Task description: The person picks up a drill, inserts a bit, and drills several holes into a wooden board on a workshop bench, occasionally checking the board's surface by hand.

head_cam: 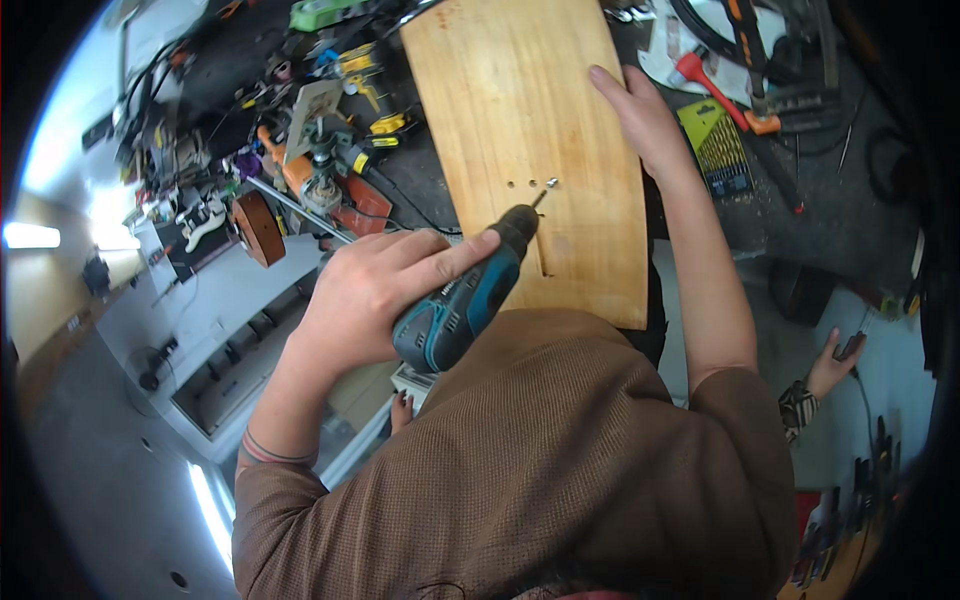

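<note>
My left hand (pixel 375 292) is wrapped around a teal-and-black cordless drill (pixel 469 304), with one finger stretched along its body. The bit (pixel 540 198) in the chuck points at the board, and its bright tip is at or just above the surface; contact is hard to tell. Beneath it lies a pale, flat wooden board (pixel 592 247), which reaches back to my torso. Two small holes (pixel 532 183) sit in a row left of the tip, and a narrow slot (pixel 541 259) runs below. At the board's right edge, my right hand (pixel 637 112) grips it, thumb on top.
On the dark bench (pixel 817 225) right of the board are a red-headed hammer (pixel 694 71) and a drill bit set (pixel 716 146). Leftward lie a yellow cordless drill (pixel 371 86), an orange power tool (pixel 289 169) and cables. Another person's hand (pixel 832 367) holds something dark at right.
</note>
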The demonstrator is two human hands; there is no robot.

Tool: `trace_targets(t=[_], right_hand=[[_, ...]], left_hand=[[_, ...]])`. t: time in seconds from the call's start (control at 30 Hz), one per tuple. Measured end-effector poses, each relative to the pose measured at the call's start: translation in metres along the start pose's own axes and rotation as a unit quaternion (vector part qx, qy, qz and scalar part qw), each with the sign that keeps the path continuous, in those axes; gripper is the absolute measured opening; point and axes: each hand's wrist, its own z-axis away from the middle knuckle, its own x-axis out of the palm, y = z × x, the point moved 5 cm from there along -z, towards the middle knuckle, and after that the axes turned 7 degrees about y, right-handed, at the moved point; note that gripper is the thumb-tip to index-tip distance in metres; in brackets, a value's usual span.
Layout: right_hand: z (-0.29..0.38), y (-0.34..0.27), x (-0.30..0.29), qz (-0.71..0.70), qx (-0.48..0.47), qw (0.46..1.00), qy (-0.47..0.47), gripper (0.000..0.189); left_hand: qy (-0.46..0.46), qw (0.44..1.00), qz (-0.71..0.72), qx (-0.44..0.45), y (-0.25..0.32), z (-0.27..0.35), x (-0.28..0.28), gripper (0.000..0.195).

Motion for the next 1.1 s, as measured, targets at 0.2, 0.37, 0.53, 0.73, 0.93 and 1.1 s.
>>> trace_targets(t=[0.2, 0.37, 0.53, 0.73, 0.93, 1.1], right_hand=[[0.002, -0.012, -0.009, 0.054, -0.016, 0.998, -0.002, 0.055], [0.019, -0.018, -0.035, 0.139, -0.055, 0.988, 0.049, 0.056], [0.045, -0.023, -0.024, 0.220, -0.103, 0.969, 0.042, 0.053], [0.084, -0.047, -0.005, 0.379, -0.247, 0.885, 0.111, 0.047], [0.144, -0.069, 0.058, 0.493, -0.322, 0.799, 0.124, 0.043], [0.168, -0.051, 0.096, 0.568, -0.339, 0.746, 0.084, 0.043]], left_hand=[[0.132, 0.984, 0.061, -0.105, -0.010, 0.096, 0.012, 0.077], [0.289, 0.863, 0.306, -0.278, -0.059, 0.179, 0.072, 0.073], [0.488, 0.487, 0.569, -0.448, -0.105, 0.270, 0.117, 0.035], [0.512, 0.177, 0.748, -0.383, -0.210, 0.326, 0.181, 0.025], [0.556, 0.105, 0.747, -0.349, -0.294, 0.348, 0.206, 0.020], [0.585, 0.069, 0.744, -0.315, -0.351, 0.354, 0.210, 0.018]])
